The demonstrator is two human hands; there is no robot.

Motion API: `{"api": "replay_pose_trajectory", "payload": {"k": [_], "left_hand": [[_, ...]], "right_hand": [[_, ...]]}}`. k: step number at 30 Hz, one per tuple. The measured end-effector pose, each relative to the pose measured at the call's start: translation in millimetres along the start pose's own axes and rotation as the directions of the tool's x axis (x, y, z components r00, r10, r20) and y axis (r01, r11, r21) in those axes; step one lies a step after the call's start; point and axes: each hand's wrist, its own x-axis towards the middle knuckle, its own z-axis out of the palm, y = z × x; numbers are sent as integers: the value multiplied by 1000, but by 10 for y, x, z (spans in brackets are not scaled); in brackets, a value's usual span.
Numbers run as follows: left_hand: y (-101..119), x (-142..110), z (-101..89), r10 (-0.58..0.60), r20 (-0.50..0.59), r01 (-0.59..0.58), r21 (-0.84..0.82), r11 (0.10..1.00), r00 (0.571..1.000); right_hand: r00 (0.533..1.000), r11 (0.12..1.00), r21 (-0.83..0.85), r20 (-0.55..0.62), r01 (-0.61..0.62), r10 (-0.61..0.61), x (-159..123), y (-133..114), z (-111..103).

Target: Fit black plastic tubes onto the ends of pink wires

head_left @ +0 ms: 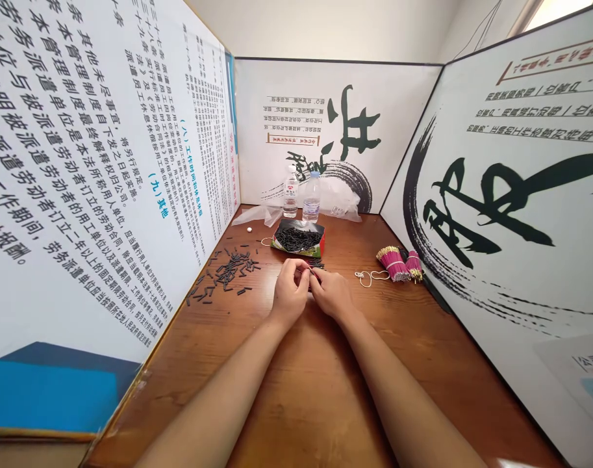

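Observation:
My left hand (290,296) and my right hand (333,294) meet over the middle of the table. Both are closed in a pinch, fingertips against each other, around something small and dark that the fingers mostly hide. Just beyond them lies a row of thin black pieces (317,263), partly covered by my hands. Behind that stands an open carton (317,250) filled with short black tube-like pieces (299,238). To the left, more such black pieces (232,268) are scattered loose on the wood.
Bundles of thin magenta sticks with gold tips (393,263) lie at the right, beside a pale looped cord (371,278). Two water bottles (290,195) and clear plastic bags (347,200) stand at the back. Printed panels (257,78) wall in the brown table (296,403).

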Motion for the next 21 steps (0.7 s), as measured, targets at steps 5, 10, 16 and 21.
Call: {"api": "replay_pose_trajectory", "payload": {"k": [5,10,16,21], "left_hand": [[13,4,-15,40,-15,-39,59,998,999],[23,-10,-9,62,43,-67,109,992,997],[35,-8,-24,76,52,-83,140,987,996],[54,8,-54,97,46,-106,264,959,994]], "right_hand": [[1000,999,50,-15,1,0,-3,24,3],[999,995,101,-28,20,-18,-8,17,-15],[998,990,135,-37,47,-42,-2,32,-20],[998,985,164,-33,57,-53,-2,44,-17]]}}
